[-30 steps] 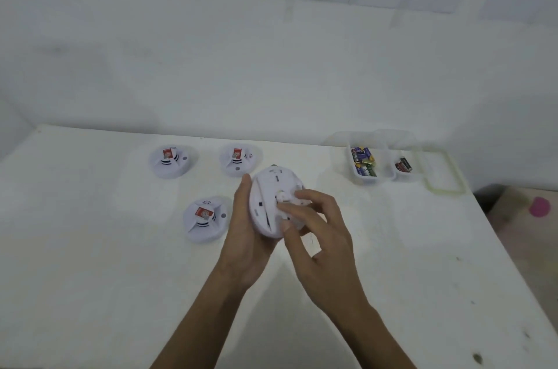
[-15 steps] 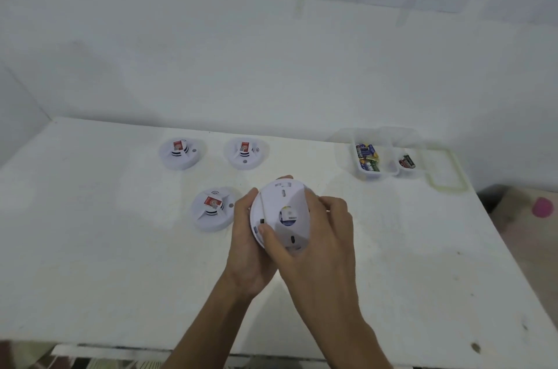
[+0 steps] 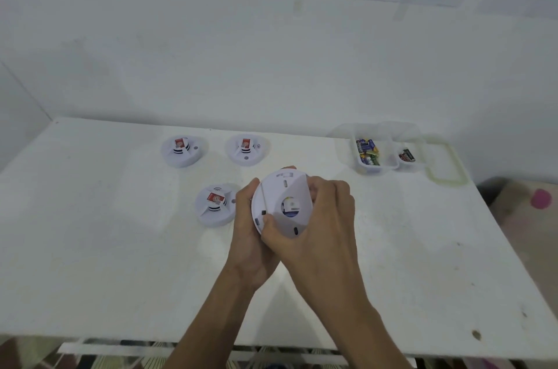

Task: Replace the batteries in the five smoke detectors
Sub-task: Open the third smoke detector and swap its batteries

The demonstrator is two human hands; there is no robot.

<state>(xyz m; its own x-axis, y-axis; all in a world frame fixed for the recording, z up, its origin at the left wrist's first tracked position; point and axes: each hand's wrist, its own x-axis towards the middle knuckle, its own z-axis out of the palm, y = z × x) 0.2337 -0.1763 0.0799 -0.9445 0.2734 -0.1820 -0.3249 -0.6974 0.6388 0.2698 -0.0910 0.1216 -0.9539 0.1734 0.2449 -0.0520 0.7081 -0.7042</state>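
**Both hands round the detector, back plate toward me**

I hold the smoke detector just above the middle of the table, tipped up on its edge with its back facing me. It is a smooth white plastic disc. A straight seam runs down its left part, small dark slots sit near the rim, and a round opening shows something white and blue inside. My left hand cups its left edge from behind, thumb up along the rim. My right hand wraps its right side, thumb pressed low on the back plate and fingers curled over the far edge.

Just left of my left hand lies a third detector, face up, with a red label on its raised centre. Two more detectors lie farther back, side by side, and look the same. At the far right stands a clear plastic tub with loose batteries in its larger left compartment and a few in the small right one. Its lid lies beside it, near the table's right edge.

The table is matt white and scuffed, with dark specks to the right. Open surface spreads to my near left and near right. A plain white wall closes off the far side.
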